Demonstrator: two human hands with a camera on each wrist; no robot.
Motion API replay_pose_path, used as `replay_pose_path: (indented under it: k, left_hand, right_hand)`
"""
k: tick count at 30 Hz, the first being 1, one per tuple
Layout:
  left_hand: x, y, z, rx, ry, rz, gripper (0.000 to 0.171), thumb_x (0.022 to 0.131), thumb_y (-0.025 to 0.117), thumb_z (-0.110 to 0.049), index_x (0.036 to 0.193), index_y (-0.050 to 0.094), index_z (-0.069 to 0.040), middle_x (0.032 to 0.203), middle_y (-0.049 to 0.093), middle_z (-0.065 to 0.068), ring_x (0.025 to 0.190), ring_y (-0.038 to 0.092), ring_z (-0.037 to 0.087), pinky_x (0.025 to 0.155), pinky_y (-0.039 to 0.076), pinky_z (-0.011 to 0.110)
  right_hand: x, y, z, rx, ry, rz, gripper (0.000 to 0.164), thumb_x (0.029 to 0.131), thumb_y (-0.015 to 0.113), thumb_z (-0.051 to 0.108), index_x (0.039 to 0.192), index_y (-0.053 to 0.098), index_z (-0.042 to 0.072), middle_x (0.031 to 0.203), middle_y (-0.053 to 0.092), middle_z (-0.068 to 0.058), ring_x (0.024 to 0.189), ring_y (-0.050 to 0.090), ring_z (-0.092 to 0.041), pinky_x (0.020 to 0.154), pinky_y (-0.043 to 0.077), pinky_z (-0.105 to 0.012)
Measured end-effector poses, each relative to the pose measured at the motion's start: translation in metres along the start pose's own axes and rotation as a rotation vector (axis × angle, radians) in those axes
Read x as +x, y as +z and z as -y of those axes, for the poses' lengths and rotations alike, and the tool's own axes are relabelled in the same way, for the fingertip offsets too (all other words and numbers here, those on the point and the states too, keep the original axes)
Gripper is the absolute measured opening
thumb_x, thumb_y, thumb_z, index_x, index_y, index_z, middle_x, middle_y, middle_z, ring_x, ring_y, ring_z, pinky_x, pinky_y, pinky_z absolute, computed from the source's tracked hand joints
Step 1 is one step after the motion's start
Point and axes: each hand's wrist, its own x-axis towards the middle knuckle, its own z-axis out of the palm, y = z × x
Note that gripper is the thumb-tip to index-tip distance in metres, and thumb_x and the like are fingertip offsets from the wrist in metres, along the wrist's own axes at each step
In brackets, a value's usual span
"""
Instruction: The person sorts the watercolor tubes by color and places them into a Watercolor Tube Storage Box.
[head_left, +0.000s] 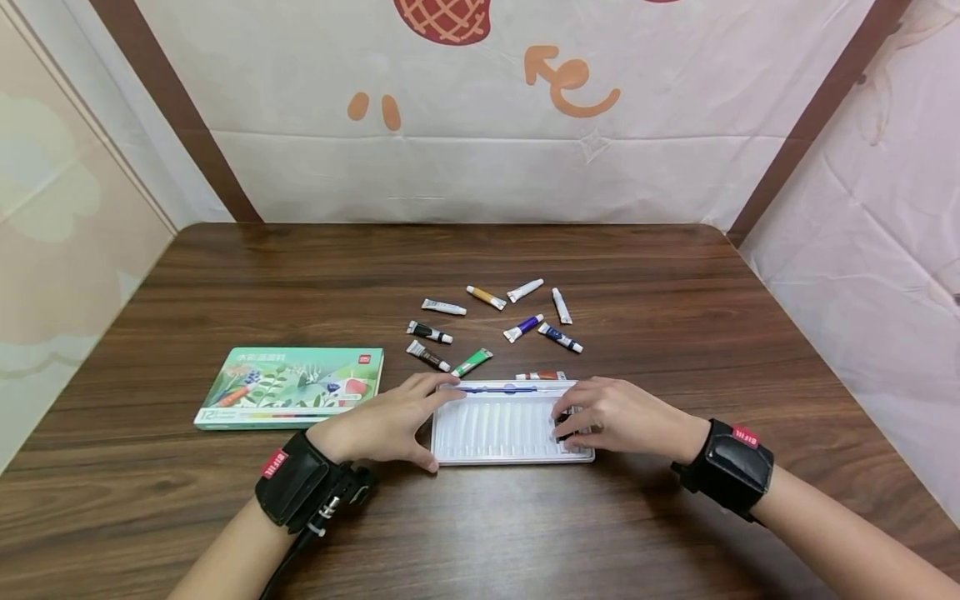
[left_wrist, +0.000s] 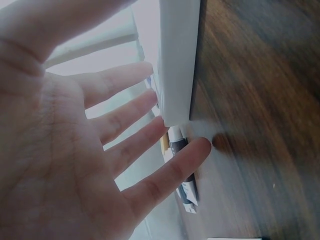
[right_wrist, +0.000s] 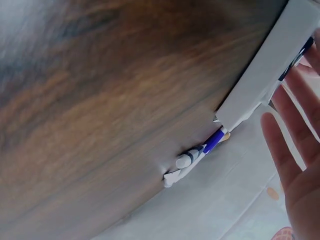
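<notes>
A white ribbed plastic tray [head_left: 491,429] lies on the table in the head view, with a blue paintbrush [head_left: 495,389] along its far side. My left hand [head_left: 393,421] rests at the tray's left end, its fingers spread and fairly straight in the left wrist view. At the right end, my right hand [head_left: 611,417] pinches a dark paint tube [head_left: 562,423] over the grooves; the fingers hide much of it. Just beyond the tray lie a red paint tube [head_left: 542,376], partly covered by the rim, and a green paint tube [head_left: 472,362].
Several more paint tubes lie scattered farther back, among them a black one [head_left: 430,332], a yellow one [head_left: 486,297], a purple one [head_left: 523,328] and a dark blue one [head_left: 560,337]. Left of the tray sits a green paint box [head_left: 292,387]. A printed cloth [head_left: 465,175] hangs behind the table.
</notes>
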Motion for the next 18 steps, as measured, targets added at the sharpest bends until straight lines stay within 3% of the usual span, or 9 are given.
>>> replay_pose_path:
  k: [10, 18]
  left_hand:
    - [-0.0009, -0.0011, 0.0007, 0.001, -0.004, -0.008, 0.079, 0.069, 0.080, -0.027, 0.135, 0.041, -0.005, 0.141, 0.029, 0.013, 0.126, 0.029, 0.030, 0.088, 0.039, 0.044]
    - [-0.0012, 0.0007, 0.0002, 0.006, 0.016, -0.011, 0.080, 0.069, 0.080, -0.027, 0.135, 0.041, -0.002, 0.140, 0.029, 0.015, 0.125, 0.030, 0.030, 0.088, 0.039, 0.043]
  right_hand:
    - [-0.0001, 0.0031, 0.0016, -0.029, 0.005, 0.002, 0.017, 0.079, 0.072, 0.019, 0.096, 0.074, 0.019, 0.102, 0.062, 0.002, 0.096, 0.055, -0.012, 0.076, 0.045, -0.033]
    - [-0.0011, 0.0000, 0.0018, 0.026, 0.060, 0.054, 0.023, 0.081, 0.070, 0.012, 0.104, 0.070, 0.013, 0.108, 0.060, 0.001, 0.104, 0.052, -0.015, 0.082, 0.044, -0.035]
